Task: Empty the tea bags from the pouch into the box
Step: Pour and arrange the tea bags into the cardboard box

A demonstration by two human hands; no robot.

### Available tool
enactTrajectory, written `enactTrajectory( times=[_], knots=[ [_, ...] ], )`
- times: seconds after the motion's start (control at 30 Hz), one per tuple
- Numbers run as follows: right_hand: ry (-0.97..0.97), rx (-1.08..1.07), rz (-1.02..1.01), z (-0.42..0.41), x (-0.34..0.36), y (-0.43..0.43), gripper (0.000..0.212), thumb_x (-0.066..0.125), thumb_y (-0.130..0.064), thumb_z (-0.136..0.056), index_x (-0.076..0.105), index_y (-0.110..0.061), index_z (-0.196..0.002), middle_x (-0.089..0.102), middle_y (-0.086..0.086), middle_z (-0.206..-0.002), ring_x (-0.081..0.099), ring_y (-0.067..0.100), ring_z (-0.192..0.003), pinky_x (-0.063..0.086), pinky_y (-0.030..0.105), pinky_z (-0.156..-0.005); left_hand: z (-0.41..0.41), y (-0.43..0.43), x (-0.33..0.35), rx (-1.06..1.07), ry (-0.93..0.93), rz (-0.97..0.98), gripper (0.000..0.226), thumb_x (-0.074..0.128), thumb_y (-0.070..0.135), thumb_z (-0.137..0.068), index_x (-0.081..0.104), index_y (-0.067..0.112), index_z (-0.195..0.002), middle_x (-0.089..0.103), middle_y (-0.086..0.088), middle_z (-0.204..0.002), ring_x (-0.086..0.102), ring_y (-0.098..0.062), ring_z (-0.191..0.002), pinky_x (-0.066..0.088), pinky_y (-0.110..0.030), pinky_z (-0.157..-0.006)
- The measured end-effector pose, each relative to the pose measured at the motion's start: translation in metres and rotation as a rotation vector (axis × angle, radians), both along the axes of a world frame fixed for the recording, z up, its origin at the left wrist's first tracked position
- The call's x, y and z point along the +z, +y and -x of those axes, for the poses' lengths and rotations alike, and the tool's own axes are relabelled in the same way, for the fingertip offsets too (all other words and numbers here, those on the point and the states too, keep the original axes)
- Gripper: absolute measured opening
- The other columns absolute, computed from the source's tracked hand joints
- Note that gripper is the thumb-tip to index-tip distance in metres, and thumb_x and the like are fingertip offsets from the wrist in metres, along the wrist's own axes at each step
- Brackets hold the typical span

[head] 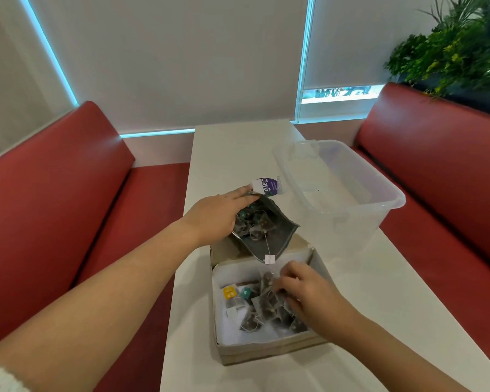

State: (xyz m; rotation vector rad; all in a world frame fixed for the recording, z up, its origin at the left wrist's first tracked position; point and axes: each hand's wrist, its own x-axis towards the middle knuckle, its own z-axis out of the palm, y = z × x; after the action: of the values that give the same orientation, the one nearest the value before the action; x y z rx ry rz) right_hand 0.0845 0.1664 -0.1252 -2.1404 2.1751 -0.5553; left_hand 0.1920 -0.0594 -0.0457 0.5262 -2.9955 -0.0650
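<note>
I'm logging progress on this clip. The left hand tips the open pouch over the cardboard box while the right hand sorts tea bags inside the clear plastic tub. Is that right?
Not quite. The head view shows the right hand among tea bags in the cardboard box, not the clear plastic tub, which holds no tea bags. The left hand does tip the open pouch over that box.

Pouch (277, 236): grey foil-like film, matt inside, glossy printed label at top. Tea bags (269, 306): fine dark mesh, thin white strings, small paper tags. Box (266, 352): brown matt cardboard, white paper-looking lining. Storage tub (379, 199): clear smooth plastic, slightly frosted. Table (227, 154): white, smooth, low sheen. Bench seats (54, 193): red vinyl or leather look, smooth, semi-gloss. Sleeve cuff (0, 377): white fuzzy knit.
</note>
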Motion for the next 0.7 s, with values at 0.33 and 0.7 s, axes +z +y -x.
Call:
enactTrajectory(
  times=[0.33,0.7],
  knots=[
    [-0.083,-0.185,0.098,0.0,0.006,-0.013,0.022,0.056,-0.025,-0.088,0.065,-0.025,-0.108,0.057,-0.007,-0.11,0.051,0.014,-0.102,0.048,0.024,-0.084,0.005,-0.006,0.005,-0.032,0.014,-0.086,0.073,0.042,0.003,-0.087,0.018,0.035,-0.148,0.01,0.02,-0.158,0.048,-0.018,-0.128,0.052,-0.039,-0.089],
    [-0.122,-0.249,-0.24,0.023,0.028,-0.15,0.057,0.048,-0.027,-0.095,0.025,-0.019,-0.147,0.031,0.015,-0.149,0.035,0.037,-0.131,0.031,0.047,-0.111,0.011,-0.024,0.018,-0.059,0.038,-0.262,0.072,0.038,0.001,-0.084,0.026,0.034,-0.147,0.024,0.016,-0.155,0.038,-0.01,-0.136,0.038,-0.031,-0.107]
  ],
)
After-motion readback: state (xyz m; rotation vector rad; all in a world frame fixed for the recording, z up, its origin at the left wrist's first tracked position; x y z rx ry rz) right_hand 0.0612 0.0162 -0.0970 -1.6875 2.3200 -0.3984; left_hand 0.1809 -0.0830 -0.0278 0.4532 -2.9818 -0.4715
